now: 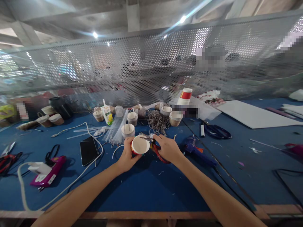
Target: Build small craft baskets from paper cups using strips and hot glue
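My left hand is wrapped round a paper cup, its open mouth tilted toward me and a bit of red showing on its outer side. In my right hand is a pair of scissors with red and black handles. The blades reach over the cup's right rim; whether they bite into the paper I cannot make out. Just behind the held cup stands a small white cup with a handle. A pile of grey-brown cord lies beyond my right hand.
A blue glue gun lies right of my hands, with dark-handled scissors farther back. To the left are a phone, a white cable and a magenta power strip. Clear sticks, a drink carton and stacked cups stand toward the mesh screen.
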